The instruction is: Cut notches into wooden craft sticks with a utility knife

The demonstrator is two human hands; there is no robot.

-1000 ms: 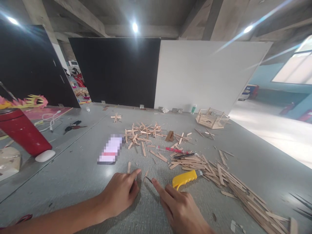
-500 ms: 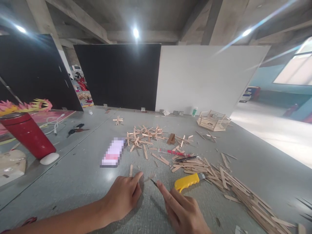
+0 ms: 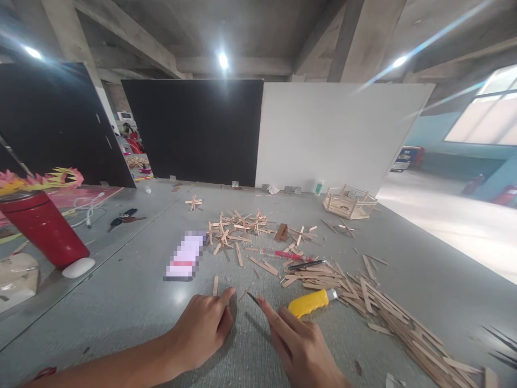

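My left hand rests low over the grey table, its fingers curled and the index finger pointing toward my right hand. Whatever those fingers hold, if anything, is hidden. Just beyond its knuckles lies a short flat wooden stick. In my right hand is a thin dark pointed tool, gripped near its tip; I cannot make out its exact kind. A fine sliver shows at the point, between the two hands. Beside my right hand lies a yellow-handled utility knife.
Loose wooden sticks spread to the right, with a black pen and a red pen near them. Crossed-stick pieces, a phone and a hexagonal stick frame lie farther back. A red flask leans at left.
The view has shifted slightly. Both hands stay in nearly the same place, and the dark tool's tip shows a little more clearly against the sliver.
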